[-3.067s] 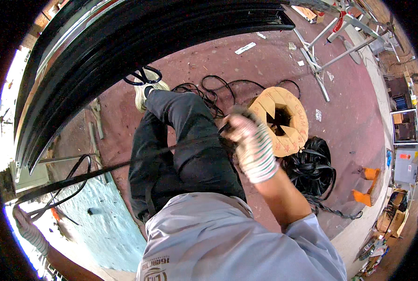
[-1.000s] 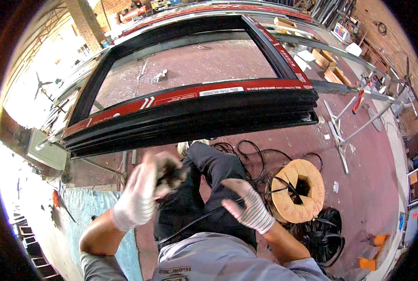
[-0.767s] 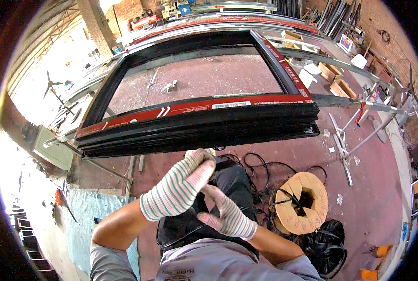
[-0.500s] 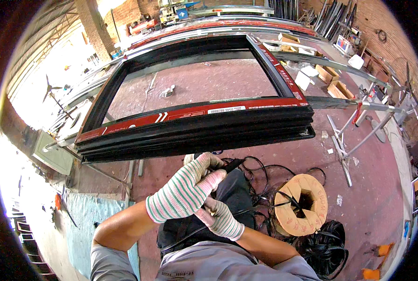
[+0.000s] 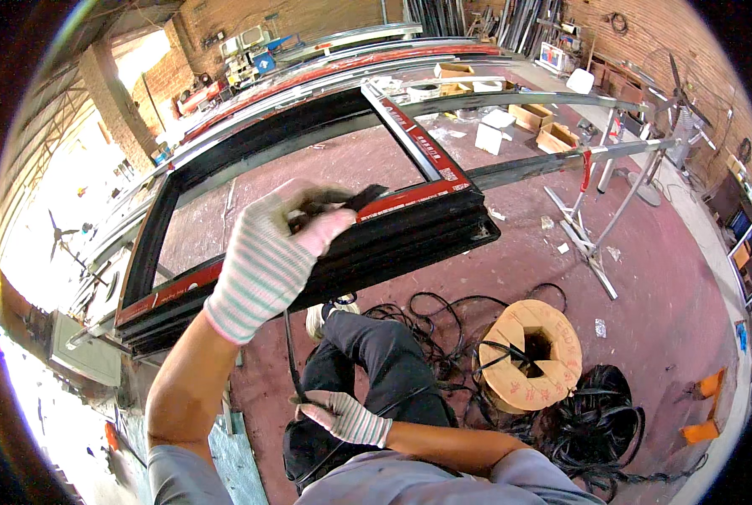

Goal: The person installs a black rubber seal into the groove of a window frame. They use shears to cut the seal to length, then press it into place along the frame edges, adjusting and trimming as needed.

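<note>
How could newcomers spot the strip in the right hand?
Start at the big black frame, then go down to the dark trousers. Beside them, a thin black strip runs up from the right hand, nearly straight, unlike the tangled floor coils.

Left hand (image 5: 279,244): knitted glove (image 5: 254,282), white, narrow green stripes, pinkish thumb. Right hand (image 5: 350,418): matching striped glove (image 5: 367,423). Shirt (image 5: 384,481): grey, short sleeves (image 5: 186,478), forearms bare. Trousers (image 5: 393,358): black, full length, creased. Visible shoe (image 5: 317,320): pale, apparently off-white; partly obscured, type not determinable.
</note>
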The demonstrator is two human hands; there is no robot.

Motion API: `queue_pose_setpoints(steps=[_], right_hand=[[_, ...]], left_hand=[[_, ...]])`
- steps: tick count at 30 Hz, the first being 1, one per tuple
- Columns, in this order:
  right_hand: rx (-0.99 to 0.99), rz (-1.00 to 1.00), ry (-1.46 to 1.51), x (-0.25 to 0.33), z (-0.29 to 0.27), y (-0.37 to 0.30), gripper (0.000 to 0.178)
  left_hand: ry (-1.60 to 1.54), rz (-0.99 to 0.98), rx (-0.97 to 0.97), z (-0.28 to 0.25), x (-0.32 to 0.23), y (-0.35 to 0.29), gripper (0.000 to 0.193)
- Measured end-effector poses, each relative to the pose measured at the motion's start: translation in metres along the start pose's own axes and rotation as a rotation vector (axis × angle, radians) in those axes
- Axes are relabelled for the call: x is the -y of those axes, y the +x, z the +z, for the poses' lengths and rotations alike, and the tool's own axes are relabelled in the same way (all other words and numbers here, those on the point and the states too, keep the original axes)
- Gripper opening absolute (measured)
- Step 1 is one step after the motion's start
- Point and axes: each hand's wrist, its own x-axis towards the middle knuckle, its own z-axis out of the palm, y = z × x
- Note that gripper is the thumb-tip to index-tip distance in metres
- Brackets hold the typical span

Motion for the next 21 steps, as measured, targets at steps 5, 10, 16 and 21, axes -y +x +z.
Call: queue_pose_setpoints(steps=[5, 10, 16, 21], right_hand=[[0.015, 0.026, 0.133, 0.026, 0.024, 0.01, 0.03], [-0.051, -0.019, 0.028, 0.031, 0.023, 0.017, 0.029], [-0.091, -0.04, 0.002, 0.039, 0.034, 0.029, 0.03], [-0.07, -0.189, -0.082, 0.076, 0.046, 0.065, 0.034]], left_hand=[[0.145, 0.184, 0.084, 0.031, 0.01, 0.031, 0.027], [0.22, 0.286, 0.095, 0.049, 0.001, 0.045, 0.026], [0.173, 0.265, 0.134, 0.053, -0.004, 0.05, 0.025], [0.168, 0.248, 0.136, 0.053, -0.015, 0.051, 0.027]])
